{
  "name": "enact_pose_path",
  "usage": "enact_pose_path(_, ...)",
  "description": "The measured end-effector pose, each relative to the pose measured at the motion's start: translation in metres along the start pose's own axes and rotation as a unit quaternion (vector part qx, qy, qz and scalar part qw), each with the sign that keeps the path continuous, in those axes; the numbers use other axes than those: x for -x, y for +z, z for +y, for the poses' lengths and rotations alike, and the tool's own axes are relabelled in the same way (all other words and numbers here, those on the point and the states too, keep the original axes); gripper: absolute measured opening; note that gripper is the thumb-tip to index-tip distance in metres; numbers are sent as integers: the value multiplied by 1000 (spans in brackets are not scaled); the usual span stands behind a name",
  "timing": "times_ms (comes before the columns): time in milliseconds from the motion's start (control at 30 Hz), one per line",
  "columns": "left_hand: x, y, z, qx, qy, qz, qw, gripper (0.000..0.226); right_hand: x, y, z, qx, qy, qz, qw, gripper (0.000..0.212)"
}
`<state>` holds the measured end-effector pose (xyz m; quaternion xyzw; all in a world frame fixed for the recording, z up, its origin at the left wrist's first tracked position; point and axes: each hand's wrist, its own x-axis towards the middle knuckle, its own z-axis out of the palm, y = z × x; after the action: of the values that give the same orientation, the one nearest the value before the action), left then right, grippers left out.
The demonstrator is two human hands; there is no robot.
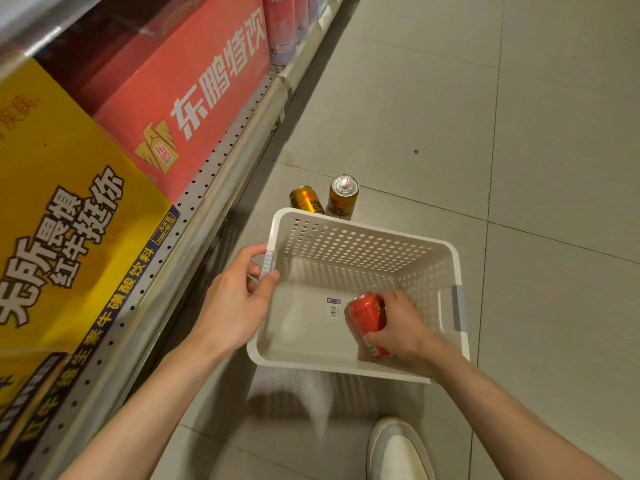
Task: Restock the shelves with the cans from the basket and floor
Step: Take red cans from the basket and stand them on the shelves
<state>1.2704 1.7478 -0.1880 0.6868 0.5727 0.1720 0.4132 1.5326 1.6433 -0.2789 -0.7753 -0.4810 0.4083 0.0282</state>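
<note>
A white perforated plastic basket [349,244] is lifted off the tiled floor. My left hand [232,306] grips its left rim at the handle. Inside it, my right hand [401,323] holds a red can [363,315] that lies on its side near the right wall. Two gold cans are on the floor just beyond the basket: one [343,195] stands upright with its silver top showing, the other [306,199] leans beside it, partly hidden by the rim. The low shelf [194,216] runs along the left.
On the shelf sit a large red carton [180,91] and a yellow carton [59,216], with pink cans [282,29] further along. A white shoe [398,452] is on the floor below the basket. Grey tiles stretch away to the right.
</note>
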Motion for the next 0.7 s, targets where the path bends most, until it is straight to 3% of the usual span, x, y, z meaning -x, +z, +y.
enact_pose_path(100, -1, 0, -1, -4, -6, 2, 1000, 38, -2, 5, 1, -15, -6, -17, 1000, 102)
enact_pose_path(267, -3, -1, -4, -17, -20, 5, 1000, 37, -3, 8, -4, -24, -14, -7, 1000, 89)
enact_pose_path(700, -8, 8, -29, -17, -83, -4, 996, 37, 23, -23, -42, -267, -92, 65, 957, 78)
